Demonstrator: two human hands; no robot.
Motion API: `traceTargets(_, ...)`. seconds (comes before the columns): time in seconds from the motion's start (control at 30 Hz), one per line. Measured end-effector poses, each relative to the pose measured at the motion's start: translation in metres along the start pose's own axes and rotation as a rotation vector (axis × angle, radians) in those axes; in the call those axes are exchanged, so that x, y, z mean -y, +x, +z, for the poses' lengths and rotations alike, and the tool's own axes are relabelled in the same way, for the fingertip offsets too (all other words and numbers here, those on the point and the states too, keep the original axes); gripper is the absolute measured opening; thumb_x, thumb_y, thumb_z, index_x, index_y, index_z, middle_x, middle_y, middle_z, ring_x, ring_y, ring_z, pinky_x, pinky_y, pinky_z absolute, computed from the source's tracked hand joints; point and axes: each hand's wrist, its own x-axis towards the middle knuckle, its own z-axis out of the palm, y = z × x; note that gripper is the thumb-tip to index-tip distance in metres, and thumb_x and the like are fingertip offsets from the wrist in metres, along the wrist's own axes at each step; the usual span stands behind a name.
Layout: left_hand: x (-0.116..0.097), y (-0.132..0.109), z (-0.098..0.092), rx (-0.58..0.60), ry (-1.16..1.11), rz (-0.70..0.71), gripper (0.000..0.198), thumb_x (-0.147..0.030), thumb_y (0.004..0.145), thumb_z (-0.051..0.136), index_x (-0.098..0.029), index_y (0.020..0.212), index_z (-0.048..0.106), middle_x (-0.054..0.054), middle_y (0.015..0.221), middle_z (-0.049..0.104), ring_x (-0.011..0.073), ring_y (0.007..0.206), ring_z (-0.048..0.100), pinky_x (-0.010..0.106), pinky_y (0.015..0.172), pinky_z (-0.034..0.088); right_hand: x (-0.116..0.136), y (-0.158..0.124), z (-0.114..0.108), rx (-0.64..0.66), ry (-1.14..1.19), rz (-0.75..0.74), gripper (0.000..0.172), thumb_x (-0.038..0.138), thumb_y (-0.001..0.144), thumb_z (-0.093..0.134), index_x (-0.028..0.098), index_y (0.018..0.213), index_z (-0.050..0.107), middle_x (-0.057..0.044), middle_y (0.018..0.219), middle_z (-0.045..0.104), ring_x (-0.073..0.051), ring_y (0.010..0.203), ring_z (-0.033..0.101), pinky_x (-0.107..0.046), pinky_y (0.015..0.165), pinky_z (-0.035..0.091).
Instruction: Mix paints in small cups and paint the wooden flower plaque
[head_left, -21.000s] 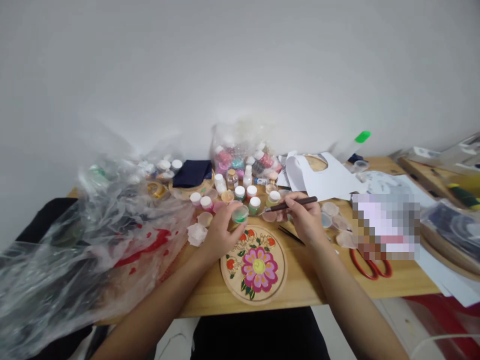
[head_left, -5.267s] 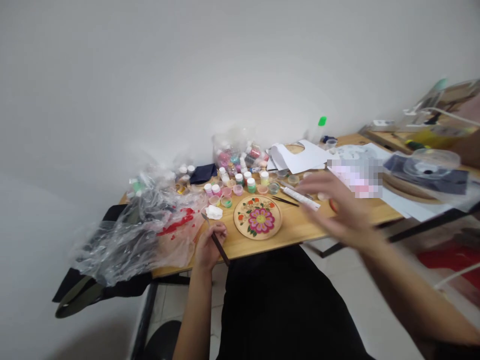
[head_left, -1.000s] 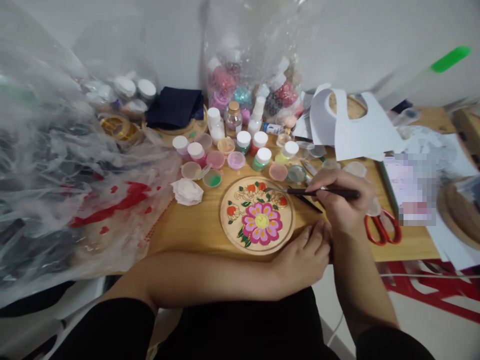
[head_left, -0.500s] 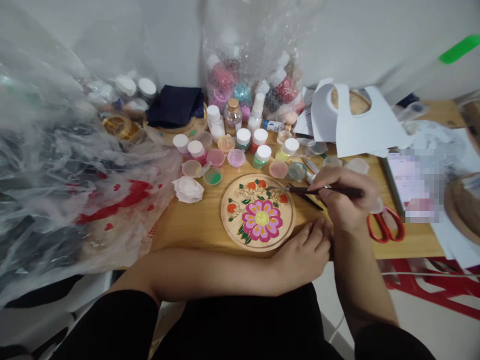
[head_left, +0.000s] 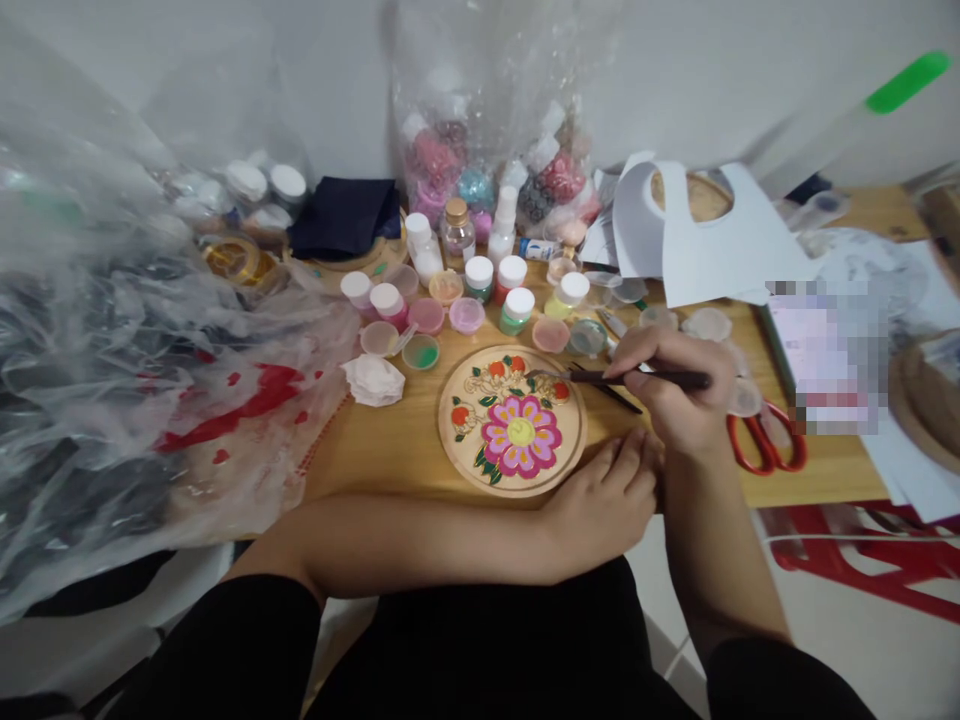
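A paintbrush (head_left: 592,377) with a dark handle is pinched in my right hand (head_left: 686,390). Its tip reaches the upper right part of a round wooden plaque (head_left: 576,440), among outlined petals and green leaves. The plaque carries a large pink and magenta flower (head_left: 521,432) with a yellow centre and several small orange blooms. My left hand (head_left: 607,495) lies on the table edge at the plaque's lower right, fingers loosely extended, holding nothing. It is close beside my right wrist. Another dark, thin stick (head_left: 615,393) lies on the table beneath the brush.
Behind the plaque stand several paint jars (head_left: 517,310) and small open cups (head_left: 421,352). A crumpled tissue (head_left: 373,380) lies left of it, beside plastic bags (head_left: 247,400). Red-handled scissors (head_left: 765,445), a phone (head_left: 821,360) and white paper cut-outs (head_left: 690,240) are at the right.
The whole view has shifted slightly, so things appear a little further left and up. My right hand keeps the brush at nearly the same spot; my left hand stays resting.
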Motion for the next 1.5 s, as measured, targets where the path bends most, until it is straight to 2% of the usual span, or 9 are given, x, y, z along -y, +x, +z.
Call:
traceTargets(0.13,0.000,0.000,-0.001,0.012,0.018,-0.001,0.048,-0.014,0.100,0.029,-0.005,0.142,0.051,0.015,0.146,0.054,0.0226,0.132,0.054,0.034,0.111,0.040,0.003,0.000,0.001,0.024,-0.038,0.025,0.017,0.015,0.081,0.055,0.021,0.066,0.061,0.002,0.061,0.059,-0.012,0.054,0.052,-0.027,0.051,0.038)
traceTargets(0.27,-0.001,0.000,0.001,-0.018,0.026,-0.024,0.048,-0.013,0.100,0.028,-0.006,0.142,0.051,0.014,0.144,0.056,0.0225,0.133,0.054,0.034,0.112,0.039,0.004,0.000,0.002,0.031,-0.084,0.042,0.033,0.035,0.092,0.058,0.020,0.063,0.058,0.002,0.056,0.054,-0.009,0.050,0.047,-0.026,0.047,0.033)
traceTargets(0.47,-0.003,-0.001,0.005,-0.033,0.018,-0.019,0.048,-0.016,0.101,0.027,-0.006,0.142,0.051,0.015,0.146,0.054,0.0249,0.135,0.051,0.036,0.112,0.039,0.001,-0.003,0.005,-0.082,-0.065,0.030,0.038,0.041,0.096,0.055,0.021,0.065,0.064,0.000,0.059,0.060,-0.011,0.055,0.054,-0.028,0.051,0.039)
traceTargets(0.63,-0.002,-0.001,0.004,0.003,0.011,0.007,0.048,-0.015,0.101,0.028,-0.005,0.144,0.048,0.017,0.149,0.051,0.0256,0.137,0.049,0.038,0.114,0.035,-0.001,-0.006,0.009,-0.010,-0.027,0.029,0.034,0.039,0.096,0.056,0.021,0.069,0.067,0.000,0.062,0.063,-0.011,0.056,0.056,-0.028,0.050,0.041)
traceTargets(0.77,0.001,-0.001,0.001,0.039,-0.022,0.041,0.050,-0.012,0.101,0.025,-0.006,0.145,0.047,0.016,0.149,0.050,0.0251,0.136,0.050,0.039,0.115,0.035,0.000,-0.006,0.011,0.002,0.003,0.013,0.031,0.038,0.095,0.058,0.021,0.071,0.068,-0.001,0.064,0.065,-0.013,0.060,0.059,-0.028,0.057,0.045)
traceTargets(0.97,0.003,0.000,-0.001,0.046,-0.050,0.040,0.053,-0.008,0.100,0.020,-0.007,0.144,0.049,0.013,0.146,0.054,0.0238,0.135,0.052,0.037,0.113,0.038,0.004,-0.003,0.012,0.079,-0.052,0.078,0.032,0.035,0.095,0.058,0.020,0.068,0.067,0.000,0.062,0.065,-0.010,0.054,0.055,-0.025,0.050,0.040)
traceTargets(1.13,0.002,0.000,0.001,0.002,-0.059,0.015,0.052,-0.008,0.100,0.021,-0.008,0.142,0.052,0.011,0.143,0.058,0.0241,0.135,0.052,0.037,0.113,0.038,0.004,-0.004,0.012,0.073,-0.036,0.060,0.031,0.034,0.096,0.057,0.020,0.070,0.067,0.001,0.065,0.066,-0.010,0.058,0.058,-0.025,0.055,0.043)
traceTargets(1.5,0.004,0.000,-0.001,0.062,-0.037,0.063,0.051,-0.010,0.100,0.022,-0.007,0.145,0.047,0.014,0.147,0.053,0.0242,0.136,0.051,0.039,0.115,0.036,0.005,-0.004,0.014,0.069,-0.040,0.062,0.029,0.029,0.095,0.058,0.020,0.069,0.067,0.001,0.066,0.066,-0.010,0.061,0.058,-0.024,0.058,0.044)
